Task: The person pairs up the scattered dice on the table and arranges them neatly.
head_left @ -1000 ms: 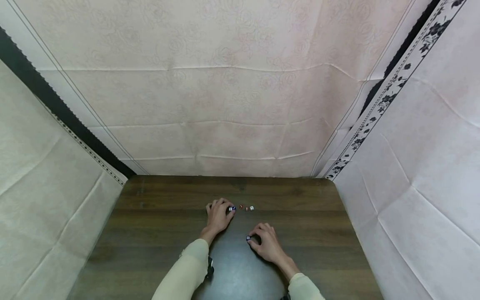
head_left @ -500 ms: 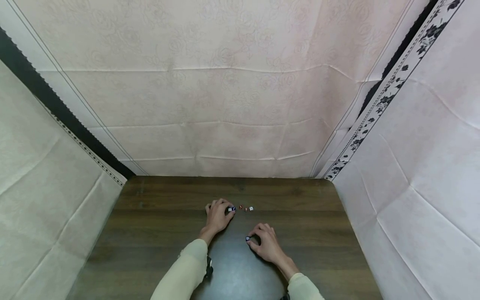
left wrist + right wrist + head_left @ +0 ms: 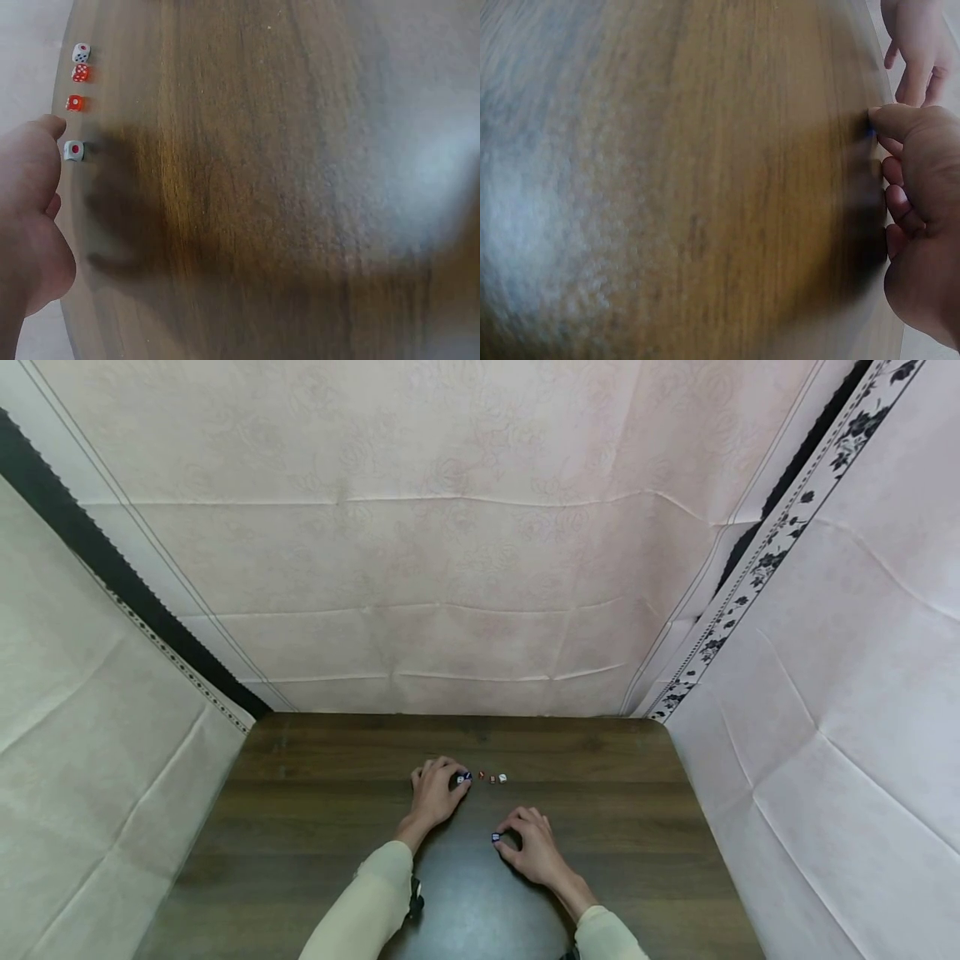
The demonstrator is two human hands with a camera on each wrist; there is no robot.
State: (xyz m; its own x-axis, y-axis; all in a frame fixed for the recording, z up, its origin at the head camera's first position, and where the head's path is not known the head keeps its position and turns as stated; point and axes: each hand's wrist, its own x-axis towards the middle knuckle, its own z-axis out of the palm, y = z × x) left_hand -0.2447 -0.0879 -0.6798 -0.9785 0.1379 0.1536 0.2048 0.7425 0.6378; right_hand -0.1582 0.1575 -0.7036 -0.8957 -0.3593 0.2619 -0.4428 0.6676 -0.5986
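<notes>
My left hand (image 3: pixel 435 789) lies on the table, thumb and index finger about a small blue die (image 3: pixel 468 775) that they seem to pinch. A white die (image 3: pixel 461 779) with a red spot sits in the crook of that thumb. In the left wrist view the thumb covers the blue die, while the white die (image 3: pixel 73 150) shows beside it. Nearer the front, my right hand (image 3: pixel 534 847) pinches another blue die (image 3: pixel 496 837) between thumb and index finger. Only a sliver of this blue die (image 3: pixel 871 132) shows in the right wrist view.
Right of the left hand stand a red die (image 3: pixel 482 775), a second red die (image 3: pixel 492 779) and a white die (image 3: pixel 503 778). The wooden table (image 3: pixel 337 860) is enclosed by pale cloth (image 3: pixel 480 568) at the back and on both sides.
Both hands and the dice hold their places. Only the left forearm has shifted very slightly to the left.
</notes>
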